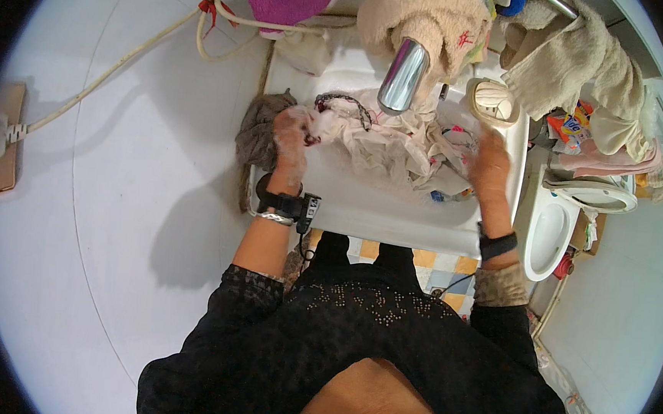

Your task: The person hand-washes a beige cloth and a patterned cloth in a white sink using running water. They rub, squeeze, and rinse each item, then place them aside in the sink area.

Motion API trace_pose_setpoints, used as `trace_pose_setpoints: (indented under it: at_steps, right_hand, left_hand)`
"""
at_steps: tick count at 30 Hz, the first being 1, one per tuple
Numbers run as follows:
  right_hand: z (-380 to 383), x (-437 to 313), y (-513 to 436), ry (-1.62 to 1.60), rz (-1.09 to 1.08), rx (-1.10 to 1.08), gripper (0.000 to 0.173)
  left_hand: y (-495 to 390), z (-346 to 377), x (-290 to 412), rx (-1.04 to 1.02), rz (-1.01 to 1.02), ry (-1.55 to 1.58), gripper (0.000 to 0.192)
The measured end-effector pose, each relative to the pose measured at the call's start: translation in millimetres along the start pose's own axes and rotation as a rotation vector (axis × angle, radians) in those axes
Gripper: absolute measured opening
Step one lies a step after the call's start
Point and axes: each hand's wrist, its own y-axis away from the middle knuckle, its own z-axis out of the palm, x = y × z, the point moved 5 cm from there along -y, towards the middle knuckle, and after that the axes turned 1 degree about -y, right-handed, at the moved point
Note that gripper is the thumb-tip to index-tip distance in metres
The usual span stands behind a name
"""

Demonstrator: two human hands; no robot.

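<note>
A wet, whitish cloth garment [382, 147] with dark trim and small pink and blue patterns lies bunched in a white washbasin [337, 207]. At its left end, my left hand [291, 135] is closed on the cloth near the dark trim, with suds on the skin. Over the basin's right side, my right hand [489, 163] is at the garment's right end; motion blur hides the fingers, so its grip cannot be made out. A grey-brown cloth [259, 127] sits on the left rim, beside my left hand.
A chrome faucet [404, 76] juts over the basin, with a beige towel [379, 14] behind it. A soap dish [494, 103] rests on the right rim. Towels [572, 56] hang at upper right, above a detergent bag [573, 126] and a toilet [549, 234].
</note>
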Motion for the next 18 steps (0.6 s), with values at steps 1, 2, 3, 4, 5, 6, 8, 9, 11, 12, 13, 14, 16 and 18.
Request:
trace_pose_setpoints:
  at_steps: [1, 2, 3, 4, 5, 6, 8, 9, 11, 12, 13, 14, 16, 18]
  right_hand:
    - [3, -40, 0, -0.145, -0.258, 0.11, 0.07]
    - [22, -73, 1, -0.391, -0.32, -0.077, 0.073]
    - [38, -101, 2, -0.525, -0.395, -0.087, 0.074]
    - [71, -124, 7, -0.302, -0.363, -0.277, 0.073]
    - [100, -139, 12, -0.125, -0.381, -0.385, 0.072]
    - [129, -136, 11, -0.095, -0.256, -0.529, 0.068]
    - [170, -127, 8, -0.174, -0.115, -0.794, 0.06]
    - [173, -118, 3, -0.382, 0.079, -0.711, 0.055]
    - [158, -105, -7, -0.96, 0.266, -0.476, 0.046]
    - [132, -111, -13, -1.304, 0.036, -0.306, 0.047]
    - [118, -121, -10, -1.433, -0.011, -0.457, 0.052]
    - [98, -140, 2, -1.574, -0.082, -0.588, 0.057]
    - [59, -170, 16, -1.377, -0.302, -0.512, 0.056]
    - [46, -184, 9, -1.084, -0.346, -0.467, 0.047]
  left_hand:
    - [2, 6, -9, -0.011, 0.096, -0.142, 0.027]
    - [6, 17, -22, -0.025, 0.195, -0.283, 0.028]
    - [10, 28, -36, -0.043, 0.297, -0.422, 0.03]
    - [13, 41, -53, -0.108, 0.349, -0.594, 0.032]
    - [18, 46, -65, -0.044, 0.434, -0.634, 0.034]
    - [22, 48, -77, -0.066, 0.395, -0.632, 0.036]
    - [30, 46, -96, -0.105, 0.094, -0.479, 0.04]
    - [33, 40, -101, -0.11, -0.109, -0.336, 0.042]
    - [43, 37, -93, -0.154, -0.386, 0.013, 0.046]
    - [47, 41, -85, -0.197, -0.483, 0.2, 0.049]
    - [49, 43, -75, -0.247, -0.554, 0.351, 0.051]
    - [50, 46, -74, -0.139, -0.731, 0.54, 0.05]
    - [43, 53, -69, -0.097, -0.72, 0.533, 0.051]
    - [35, 70, -68, -0.231, -0.559, 0.528, 0.05]
